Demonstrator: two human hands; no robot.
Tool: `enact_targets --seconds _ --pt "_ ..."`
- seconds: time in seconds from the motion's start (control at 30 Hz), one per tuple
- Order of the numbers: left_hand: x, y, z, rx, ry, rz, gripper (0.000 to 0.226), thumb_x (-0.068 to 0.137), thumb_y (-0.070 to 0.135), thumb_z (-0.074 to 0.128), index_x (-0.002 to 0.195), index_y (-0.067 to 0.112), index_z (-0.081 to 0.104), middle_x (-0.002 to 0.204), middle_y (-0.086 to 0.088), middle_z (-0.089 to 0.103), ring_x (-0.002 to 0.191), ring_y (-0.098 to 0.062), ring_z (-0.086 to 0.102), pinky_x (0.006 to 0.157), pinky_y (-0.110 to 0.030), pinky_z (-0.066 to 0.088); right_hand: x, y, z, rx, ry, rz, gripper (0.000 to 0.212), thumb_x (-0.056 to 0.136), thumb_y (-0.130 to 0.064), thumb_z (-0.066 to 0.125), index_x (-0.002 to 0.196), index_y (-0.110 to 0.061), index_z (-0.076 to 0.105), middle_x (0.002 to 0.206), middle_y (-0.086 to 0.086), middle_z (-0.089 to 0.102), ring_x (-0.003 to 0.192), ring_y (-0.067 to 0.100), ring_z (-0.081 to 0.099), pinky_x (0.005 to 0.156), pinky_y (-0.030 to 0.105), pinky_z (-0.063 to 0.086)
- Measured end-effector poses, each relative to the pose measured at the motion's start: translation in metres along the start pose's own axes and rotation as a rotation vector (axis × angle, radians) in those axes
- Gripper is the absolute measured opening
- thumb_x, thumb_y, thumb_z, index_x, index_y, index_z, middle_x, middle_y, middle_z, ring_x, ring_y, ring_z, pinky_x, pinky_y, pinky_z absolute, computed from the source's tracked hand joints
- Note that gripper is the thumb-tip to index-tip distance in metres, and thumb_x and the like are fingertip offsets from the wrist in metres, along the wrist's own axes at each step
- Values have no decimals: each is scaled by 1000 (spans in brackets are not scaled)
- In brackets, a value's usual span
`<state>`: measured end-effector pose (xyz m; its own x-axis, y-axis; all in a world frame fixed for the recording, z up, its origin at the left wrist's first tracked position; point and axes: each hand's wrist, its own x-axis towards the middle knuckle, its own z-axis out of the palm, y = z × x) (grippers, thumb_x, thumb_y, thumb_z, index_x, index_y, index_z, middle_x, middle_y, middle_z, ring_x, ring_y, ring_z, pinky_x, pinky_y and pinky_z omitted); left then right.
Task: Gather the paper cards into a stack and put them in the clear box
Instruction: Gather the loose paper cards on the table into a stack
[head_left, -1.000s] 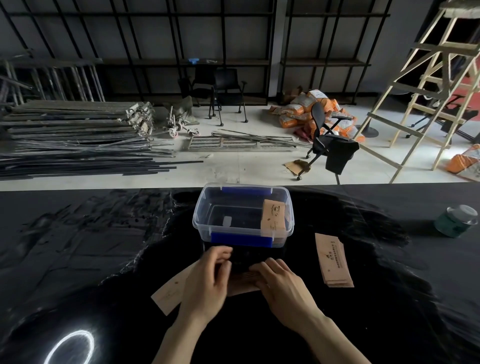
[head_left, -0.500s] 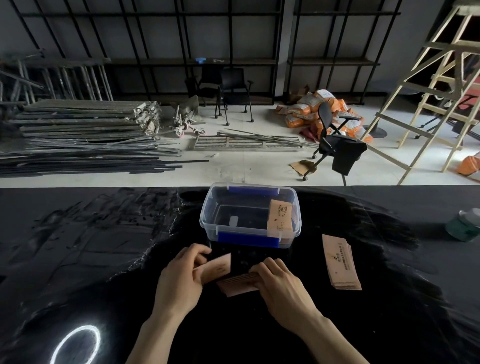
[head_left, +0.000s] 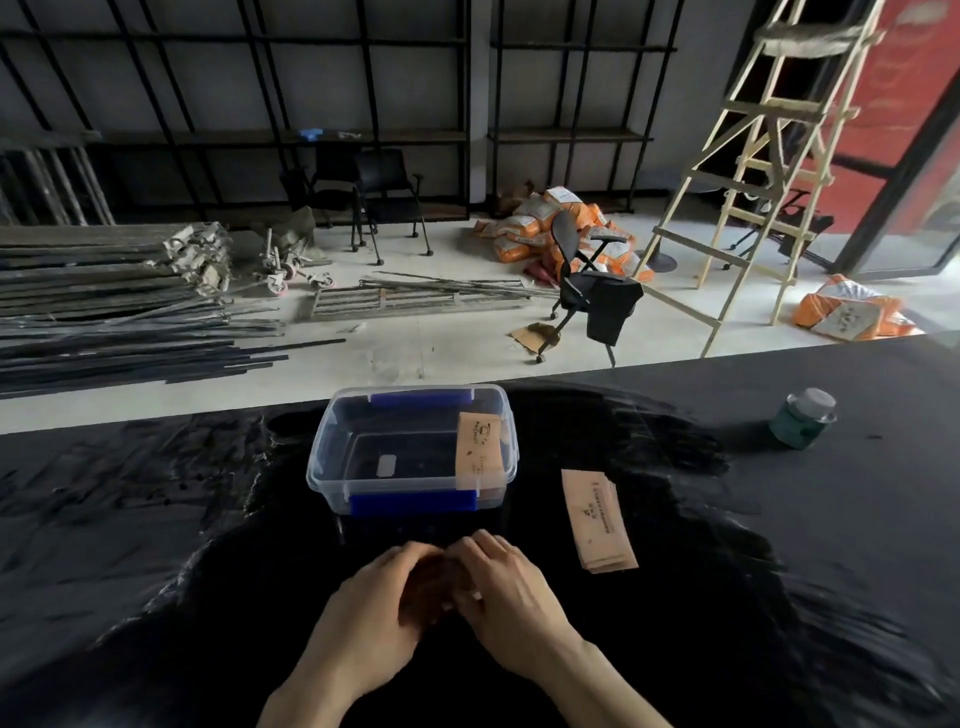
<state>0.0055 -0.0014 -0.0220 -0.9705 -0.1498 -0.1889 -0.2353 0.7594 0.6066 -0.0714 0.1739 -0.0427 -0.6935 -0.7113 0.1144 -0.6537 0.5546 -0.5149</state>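
A clear box (head_left: 332, 467) with blue clips stands open on the black table, just beyond my hands. One tan paper card (head_left: 479, 451) leans inside against its right wall. A small stack of tan cards (head_left: 598, 519) lies on the table to the right of the box. My left hand (head_left: 374, 618) and my right hand (head_left: 506, 597) are pressed together in front of the box, cupped around a few cards (head_left: 434, 582) that show only as a dark brownish patch between the palms.
A green jar (head_left: 802, 418) with a pale lid stands at the far right of the table (head_left: 156, 519). Beyond the table's far edge lie metal bars, chairs, orange sacks and a wooden ladder on the floor.
My left hand picked up the card lying at the left and brought it over to the cards under my right hand. Both hands have closed around them.
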Motion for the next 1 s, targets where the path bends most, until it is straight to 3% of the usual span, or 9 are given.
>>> enact_targets --seconds 0.17,0.23,0.33,0.43,0.57,0.67,0.77,0.87,1.0 --pt "10 30 9 -184 30 -5 39 86 25 81 116 44 64 99 23 78 95 6 73 92 -27 59 -19 15 -19 353 301 197 68 86 -24 78 143 -32 42 124 -13 61 105 4 66 90 25 57" --pt "15 50 21 -408 33 -31 31 86 27 82 112 37 69 98 14 80 92 0 76 87 -29 62 -28 30 -30 528 375 333 74 85 -12 81 143 -29 39 116 -7 65 97 8 71 87 30 61" --pt "26 87 46 -692 41 -166 26 92 20 75 114 33 68 107 6 77 102 -11 74 89 -35 63 -41 47 -52 819 365 449 55 90 -7 78 134 -25 51 111 6 73 95 17 75 79 35 64" --pt "39 122 71 -792 39 -226 20 95 22 71 113 30 67 110 4 75 98 -13 74 82 -33 64 -46 63 -68 953 498 578 42 90 -4 77 124 -23 60 103 9 78 84 18 76 67 31 62" --pt "61 145 85 -547 80 -162 18 94 47 67 110 38 65 109 11 72 91 -3 67 78 -22 56 -33 98 -78 802 634 736 26 88 -17 80 110 -25 69 89 3 82 74 17 78 65 43 66" --pt "80 147 89 -424 86 -195 35 93 46 67 123 28 67 116 4 73 102 -13 70 90 -32 59 -18 108 -83 518 613 738 16 89 -20 77 105 -21 76 85 -5 80 72 5 75 62 16 57" --pt "91 146 92 -334 92 -248 45 91 41 69 133 27 61 128 -2 67 112 -19 68 92 -31 54 -12 111 -77 279 495 760 19 84 -22 76 102 -25 77 98 -2 77 91 17 72 75 28 56" --pt "97 147 94 -279 81 -348 67 92 47 69 149 23 44 146 -7 57 127 -24 61 99 -34 50 -19 112 -70 133 381 819 33 92 -37 65 121 -22 68 115 5 70 112 29 61 89 37 49" --pt "105 149 99 -260 22 -389 76 92 49 68 154 17 39 151 -8 55 135 -27 57 109 -38 47 -23 117 -72 162 273 873 53 98 -39 59 143 -12 50 132 12 64 124 30 57 102 38 45"
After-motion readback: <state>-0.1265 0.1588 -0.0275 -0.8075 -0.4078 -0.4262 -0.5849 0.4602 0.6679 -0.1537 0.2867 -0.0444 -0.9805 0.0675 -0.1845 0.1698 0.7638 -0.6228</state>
